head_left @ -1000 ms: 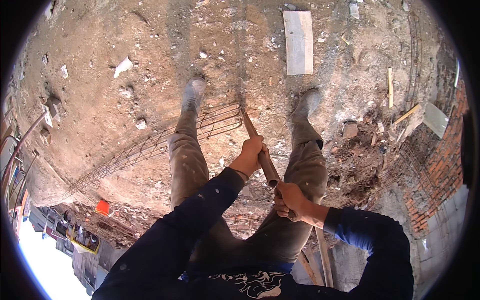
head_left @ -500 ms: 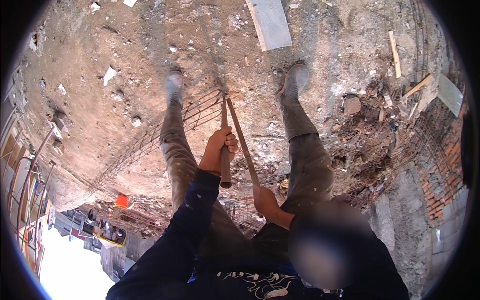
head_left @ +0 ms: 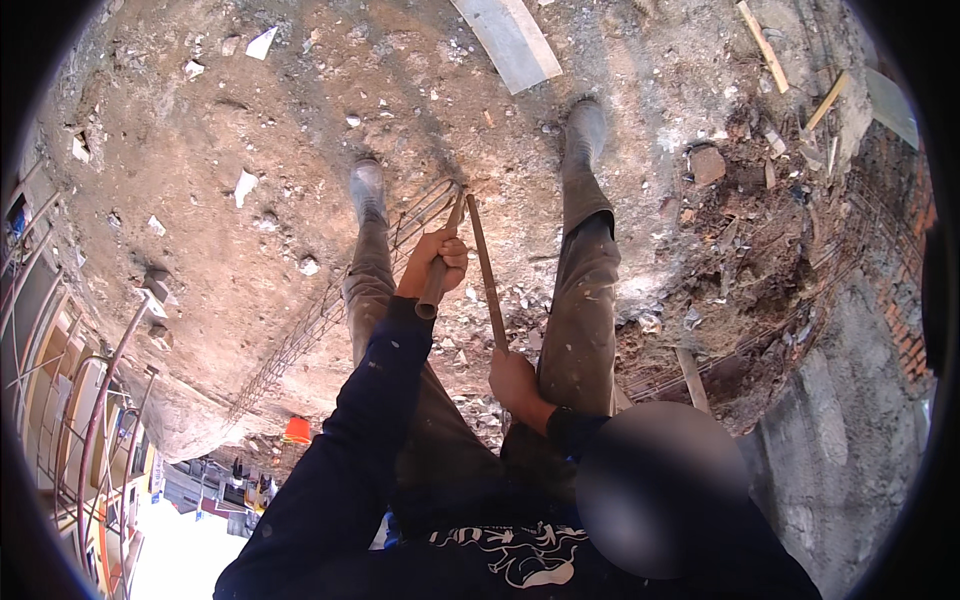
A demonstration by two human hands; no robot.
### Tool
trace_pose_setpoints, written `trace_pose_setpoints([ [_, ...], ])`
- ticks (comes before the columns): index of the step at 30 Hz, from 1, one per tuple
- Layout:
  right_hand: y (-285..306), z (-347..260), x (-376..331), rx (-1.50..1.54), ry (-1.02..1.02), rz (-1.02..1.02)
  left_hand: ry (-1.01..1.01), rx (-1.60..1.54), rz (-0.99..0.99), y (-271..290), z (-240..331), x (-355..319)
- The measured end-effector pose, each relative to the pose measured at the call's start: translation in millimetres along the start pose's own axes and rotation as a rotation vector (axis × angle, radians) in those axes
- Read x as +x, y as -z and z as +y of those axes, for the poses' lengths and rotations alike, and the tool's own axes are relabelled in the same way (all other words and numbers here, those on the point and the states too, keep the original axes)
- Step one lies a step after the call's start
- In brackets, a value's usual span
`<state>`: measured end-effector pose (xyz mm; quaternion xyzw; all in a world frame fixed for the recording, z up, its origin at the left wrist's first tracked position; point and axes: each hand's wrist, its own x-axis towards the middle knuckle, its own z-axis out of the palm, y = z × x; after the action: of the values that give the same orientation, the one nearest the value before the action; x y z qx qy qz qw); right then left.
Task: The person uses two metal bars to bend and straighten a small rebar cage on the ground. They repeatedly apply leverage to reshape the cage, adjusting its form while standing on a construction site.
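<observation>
Standing on a dusty concrete slab (head_left: 250, 120), boots apart, looking straight down. Left hand (head_left: 436, 258) wrapping shut around a short metal pipe (head_left: 432, 292), fingers curled fully about it, the pipe's open end pointing back toward the body and its far end slanting up toward the rebar cage (head_left: 400, 230). Right hand (head_left: 512, 380) closing tight on the lower end of a thin rusty rod (head_left: 487, 272), the rod running up and slightly left from the fist to a tip close beside the far end of the pipe, between the two legs. Pipe and rod lying near each other, converging at the top; whether touching there, impossible to tell. Rebar cage stretching from between the feet down to the left, along the slab toward its edge. Left boot (head_left: 367, 190) planting just left of the cage, right boot (head_left: 585, 128) well to the right. Pale flat board (head_left: 510, 40) lying at the top, beyond the right boot. Rubble and broken brick (head_left: 740, 220) piling at the right, with brick wall (head_left: 905, 330) at the far right rim. Small orange bucket (head_left: 296, 430) showing far below the slab edge at lower left, beside curved railings (head_left: 100, 400).
</observation>
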<state>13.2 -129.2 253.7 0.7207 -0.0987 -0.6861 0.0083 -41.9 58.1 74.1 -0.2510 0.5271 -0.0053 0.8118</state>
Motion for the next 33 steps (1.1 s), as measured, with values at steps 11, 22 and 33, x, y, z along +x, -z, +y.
trace_pose_setpoints([
  [11,-85,12,1,0.090,-0.028,0.082,-0.021,0.013,0.068,-13,-15,-13],
  [22,-122,16,10,0.157,0.031,0.145,0.129,0.015,-0.055,-3,18,-8],
  [33,-67,54,6,-0.040,0.153,0.159,0.037,0.002,0.007,-33,23,-2],
])
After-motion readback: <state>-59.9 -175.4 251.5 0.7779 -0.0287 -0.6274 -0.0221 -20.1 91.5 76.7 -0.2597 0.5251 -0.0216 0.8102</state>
